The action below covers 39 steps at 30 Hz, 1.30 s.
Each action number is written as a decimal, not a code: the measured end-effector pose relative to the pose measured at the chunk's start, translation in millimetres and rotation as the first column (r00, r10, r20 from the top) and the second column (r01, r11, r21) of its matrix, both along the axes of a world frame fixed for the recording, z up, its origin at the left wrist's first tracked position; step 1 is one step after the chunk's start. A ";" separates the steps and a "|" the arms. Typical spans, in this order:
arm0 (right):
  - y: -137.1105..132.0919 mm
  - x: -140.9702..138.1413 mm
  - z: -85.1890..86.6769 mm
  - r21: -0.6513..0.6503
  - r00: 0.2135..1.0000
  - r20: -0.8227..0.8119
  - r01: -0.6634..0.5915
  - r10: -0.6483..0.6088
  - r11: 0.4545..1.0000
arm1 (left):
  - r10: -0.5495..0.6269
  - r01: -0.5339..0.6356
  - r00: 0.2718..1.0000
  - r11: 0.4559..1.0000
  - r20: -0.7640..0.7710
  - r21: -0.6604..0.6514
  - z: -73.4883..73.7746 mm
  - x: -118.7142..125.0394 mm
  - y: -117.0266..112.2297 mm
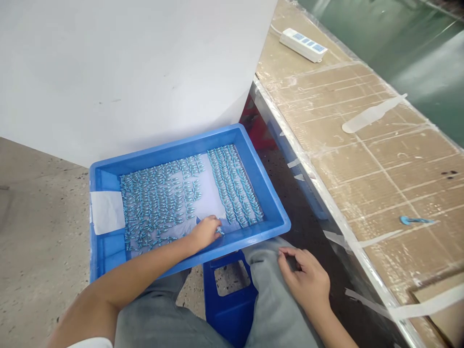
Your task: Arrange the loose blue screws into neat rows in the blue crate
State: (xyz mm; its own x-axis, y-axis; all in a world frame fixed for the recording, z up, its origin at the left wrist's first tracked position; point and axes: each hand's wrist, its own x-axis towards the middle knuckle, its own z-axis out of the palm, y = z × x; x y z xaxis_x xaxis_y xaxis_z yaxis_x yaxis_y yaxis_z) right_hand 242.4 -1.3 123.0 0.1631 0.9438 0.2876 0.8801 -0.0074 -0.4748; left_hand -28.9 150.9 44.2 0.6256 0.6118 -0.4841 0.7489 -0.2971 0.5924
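Lower centre, the left hand [206, 234], its grip unclear, seems to be arranging blue parts [155, 195] in the plastic tray [260, 176], needing fingertip care next; lower right, the right hand [307, 278] presses thumb to forefinger.

The tray [263, 180] is showing smooth blue plastic, its rim carrying a soft sheen. Inside, the small blue pieces [152, 200] are glinting, though whether they are plastic or metal is staying unclear; the pale lining [209, 193] beneath is looking thin, smooth and matt. A label [108, 212] is showing plain matt paper. The white panel [126, 72] is looking smooth, with faint scuffs. Brown cardboard is covering the bench [362, 174], its creased clear film shining. The power strip [303, 45] is showing white plastic. The trousers [159, 319] are showing soft grey cloth, the stool [232, 309] smooth blue plastic. The floor [39, 232] is looking speckled and stone-like.
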 end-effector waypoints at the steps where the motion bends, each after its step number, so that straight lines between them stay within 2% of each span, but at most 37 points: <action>1: 0.0 0.0 -0.2 0.000 1.000 -0.001 0.004 -0.004 1.000 | 0.019 -0.019 1.000 0.999 0.016 -0.026 -1.5 0.2 0.7; 3: 0.0 0.0 -0.9 0.001 1.000 0.000 0.013 -0.013 1.000 | 0.022 -0.020 0.999 0.998 0.033 -0.063 -3.1 -0.4 3.3; 8: 0.3 1.1 -1.9 0.012 1.000 0.005 -0.001 0.001 1.000 | -0.177 0.180 0.978 0.983 0.111 -0.020 -1.2 -1.7 5.5; 16: -0.1 0.5 0.6 -0.016 1.000 0.008 0.019 -0.019 1.000 | -0.221 0.215 0.975 0.968 0.034 0.131 -4.1 11.2 -2.4; 26: 0.9 -0.4 2.1 0.004 1.000 -0.016 0.019 -0.019 1.000 | -0.417 0.429 0.903 0.855 -0.106 0.292 -2.8 25.6 4.8; 34: 0.3 0.6 1.3 -0.016 0.999 -0.017 0.028 -0.028 0.999 | -0.420 0.416 0.907 0.871 -0.044 0.261 -2.6 35.7 9.7; 39: -0.4 2.0 0.7 -0.014 1.000 -0.020 0.024 -0.024 1.000 | -0.460 0.461 0.884 0.832 -0.082 0.309 -4.9 36.6 9.5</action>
State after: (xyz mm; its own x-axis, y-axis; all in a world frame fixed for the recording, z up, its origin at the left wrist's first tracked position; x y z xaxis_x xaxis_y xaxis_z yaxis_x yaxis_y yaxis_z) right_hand 244.3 -1.7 123.7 0.1913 0.9434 0.2708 0.8697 -0.0350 -0.4923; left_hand 7.7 160.4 39.3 0.8710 0.3719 -0.3211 0.4816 -0.7757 0.4078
